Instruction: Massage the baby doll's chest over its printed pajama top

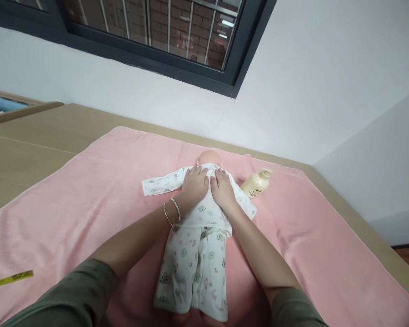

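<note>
1. At the far left, a yellow strip with dark markings [10, 279] lies on a pink blanket [75, 195], spread with soft creases over the wooden counter [37, 141].
2. The left hand [195, 185] rests flat on the upper body of the doll, fingers extended and close together, pressing on the cloth without gripping anything. A silver-coloured bangle [172, 212] circles its wrist.
3. In the middle, the doll [209, 213] lies stretched out on the blanket, its smooth, pinkish head [209, 157] toward the wall [269, 113]. It wears a white top and loose white trousers [194, 272], both printed with small green and brownish figures. One sleeve reaches out leftward, the other slants down to the right. The face is not visible.
4. The right hand [222, 188] also lies flat on the upper body, just beside the left, fingers straight and slightly spread, grasping nothing.
5. Right of the doll, near the slanting sleeve, is a pale yellow bottle [257, 184] with a pump top and dark lettering.
6. Counted: one strip, one blanket, two hands, one bangle, one doll with two sleeves and two trouser legs, one bottle.
</note>
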{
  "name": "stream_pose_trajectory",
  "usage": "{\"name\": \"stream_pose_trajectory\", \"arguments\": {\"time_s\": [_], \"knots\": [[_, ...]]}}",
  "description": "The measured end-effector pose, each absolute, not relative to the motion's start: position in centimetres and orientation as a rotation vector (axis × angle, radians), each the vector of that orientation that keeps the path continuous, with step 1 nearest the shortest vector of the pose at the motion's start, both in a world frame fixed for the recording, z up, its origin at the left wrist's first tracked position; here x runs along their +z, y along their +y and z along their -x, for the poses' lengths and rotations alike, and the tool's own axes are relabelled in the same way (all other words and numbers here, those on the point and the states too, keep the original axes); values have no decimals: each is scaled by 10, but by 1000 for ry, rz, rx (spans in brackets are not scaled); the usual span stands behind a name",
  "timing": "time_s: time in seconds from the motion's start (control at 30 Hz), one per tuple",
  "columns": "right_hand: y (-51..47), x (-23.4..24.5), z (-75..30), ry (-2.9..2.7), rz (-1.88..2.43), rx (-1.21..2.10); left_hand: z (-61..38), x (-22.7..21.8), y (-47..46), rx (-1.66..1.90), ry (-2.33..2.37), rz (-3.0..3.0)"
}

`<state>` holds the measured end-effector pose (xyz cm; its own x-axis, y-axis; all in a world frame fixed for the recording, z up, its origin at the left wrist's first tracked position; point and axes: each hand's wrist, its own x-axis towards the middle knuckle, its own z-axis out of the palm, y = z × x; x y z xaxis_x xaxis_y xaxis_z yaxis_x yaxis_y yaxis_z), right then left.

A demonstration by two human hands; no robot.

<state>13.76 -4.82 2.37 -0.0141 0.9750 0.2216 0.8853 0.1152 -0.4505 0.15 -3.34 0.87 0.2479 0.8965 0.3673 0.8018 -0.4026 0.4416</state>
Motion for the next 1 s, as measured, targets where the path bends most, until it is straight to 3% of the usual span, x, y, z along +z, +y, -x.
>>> {"name": "stream_pose_trajectory", "arguments": {"time_s": [0.27,0.6,0.87,1.0], "knots": [[-45,27,-146,-1999,1814,330,-4,13,-43,813,1651,-2411],[-86,45,-112,-2177,1942,66,13,18,-21,718,1455,-2464],[-54,49,-150,-2137,1738,308,-13,15,-60,747,1636,-2502],[-49,43,-152,-2107,1789,251,-15,20,-66,749,1589,-2520]]}}
